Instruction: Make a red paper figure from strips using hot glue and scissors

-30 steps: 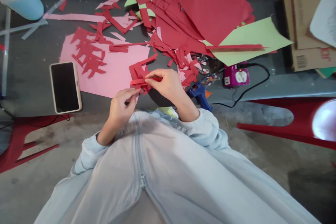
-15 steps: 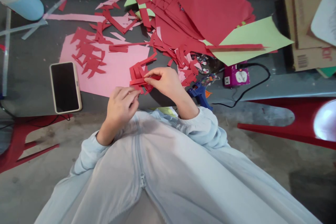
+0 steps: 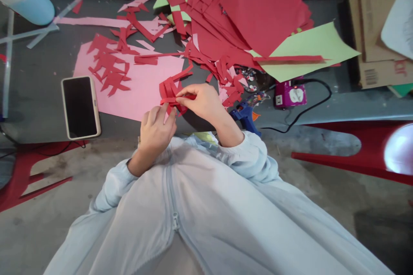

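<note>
My right hand [image 3: 204, 102] pinches a red paper strip [image 3: 170, 100] between thumb and fingertips. That strip lies across a small cluster of crossed red paper strips [image 3: 167, 88], at the lower right corner of a pink paper sheet [image 3: 137, 90]. From the near side, my left hand [image 3: 157, 128] reaches in with its fingers apart, and its fingertips touch the near edge of the strips. Its thumb is partly hidden. On the left of the pink sheet rests a woven red paper piece [image 3: 111, 71].
A phone [image 3: 81, 107] lies left of the pink sheet. Right of my hands are a blue glue gun [image 3: 245, 116], a purple box [image 3: 290, 94] with a black cable, and scattered red scraps [image 3: 230, 84]. Behind them are stacked red sheets [image 3: 258, 4] and a light green sheet [image 3: 309, 47].
My left hand has moved right and slightly forward, its fingers now stretched onto the strips. My right hand keeps its pinch in nearly the same place.
</note>
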The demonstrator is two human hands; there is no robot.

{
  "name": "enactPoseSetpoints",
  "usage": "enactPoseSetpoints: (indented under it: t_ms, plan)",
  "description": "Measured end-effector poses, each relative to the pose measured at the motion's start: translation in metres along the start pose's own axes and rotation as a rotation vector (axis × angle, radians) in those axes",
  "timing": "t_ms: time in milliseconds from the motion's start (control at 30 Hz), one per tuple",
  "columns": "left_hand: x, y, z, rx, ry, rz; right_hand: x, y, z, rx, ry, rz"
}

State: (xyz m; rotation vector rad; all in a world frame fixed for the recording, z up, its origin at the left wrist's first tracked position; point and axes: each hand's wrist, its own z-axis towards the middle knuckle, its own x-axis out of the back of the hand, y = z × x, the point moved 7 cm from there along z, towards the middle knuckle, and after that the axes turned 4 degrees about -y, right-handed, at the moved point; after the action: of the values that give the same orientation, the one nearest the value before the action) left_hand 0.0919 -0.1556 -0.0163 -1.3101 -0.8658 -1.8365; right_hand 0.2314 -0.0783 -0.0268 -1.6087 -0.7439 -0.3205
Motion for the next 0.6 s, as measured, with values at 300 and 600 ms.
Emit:
enactPoseSetpoints:
  t_ms: [300,600]
  plan:
    - [-0.016,0.001,-0.002,0.126,-0.159,0.014,-0.003,-0.004,-0.001,-0.014,-0.008,0.02]
    - [-0.017,-0.001,0.001,0.208,-0.177,-0.056,0.006,-0.013,-0.008,0.07,0.058,0.142]
